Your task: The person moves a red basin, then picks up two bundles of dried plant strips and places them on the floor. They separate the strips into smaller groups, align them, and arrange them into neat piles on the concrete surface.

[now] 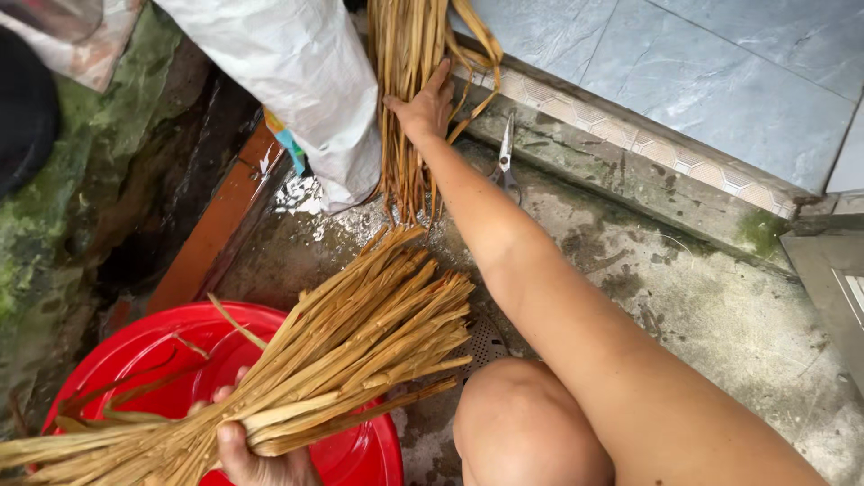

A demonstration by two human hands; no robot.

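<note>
My left hand [256, 454] grips a thick bundle of dry yellow straw-like strips [360, 337] at the bottom, its cut ends fanning up to the right over a red plastic basin [135, 355]. My right hand [425, 103] reaches far forward with the arm stretched out. Its fingers rest on a second, upright bundle of the same strips [405, 54] that leans at the step. Whether the fingers close around any strips there is unclear. My bare knee [531, 423] shows at the bottom.
A white woven sack [297, 72] stands left of the upright bundle. Small scissors [506, 153] lie against the tiled step [630, 135]. Grey floor tiles [702, 63] lie beyond it. A mossy wall [81, 198] and orange-brown ledge [216, 225] are at left; a round metal drain cover [486, 340] sits in the wet concrete.
</note>
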